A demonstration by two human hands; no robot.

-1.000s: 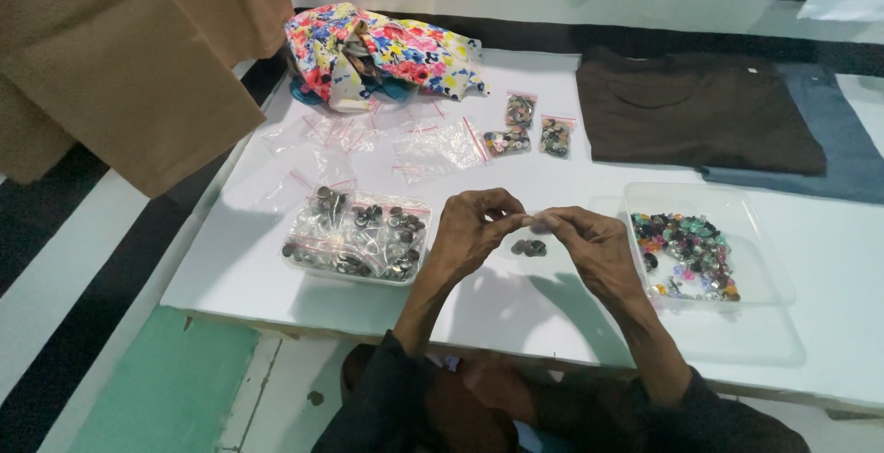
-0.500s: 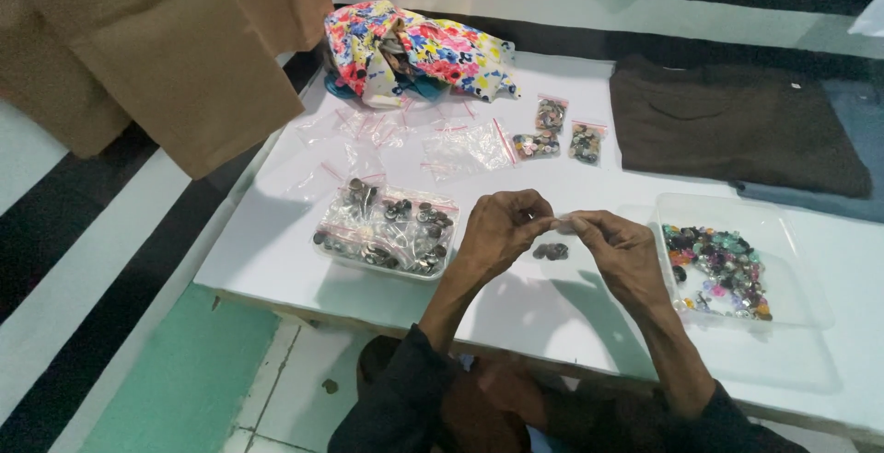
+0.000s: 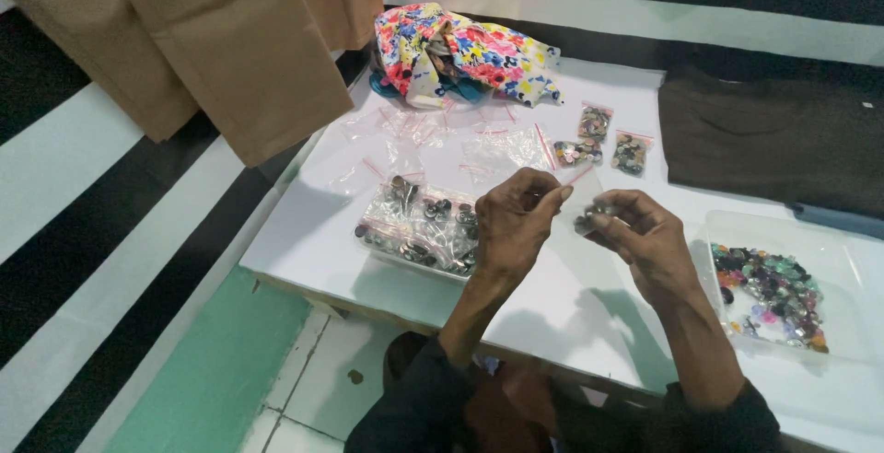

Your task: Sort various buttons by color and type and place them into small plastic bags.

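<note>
Both my hands are raised over the white table (image 3: 571, 296). Between them I hold a small clear zip bag (image 3: 584, 193) with a red seal strip and a few dark stones in it. My left hand (image 3: 514, 223) pinches the bag's top edge. My right hand (image 3: 645, 237) grips its other side, fingers curled around the stones. Just left of my left hand sits a clear tray (image 3: 419, 227) full of small filled bags. A clear tray of loose coloured stones (image 3: 772, 287) lies to the right of my right hand.
Several empty clear zip bags (image 3: 442, 145) are scattered at the table's back. Three filled small bags (image 3: 603, 145) lie behind my hands. A flowered cloth (image 3: 460, 52) and a dark brown folded garment (image 3: 773, 135) sit at the back. Brown fabric (image 3: 212, 48) hangs at left.
The view has shifted so the table sits further right and lower. My hands stay together on the small bag, with only slight finger movement.
</note>
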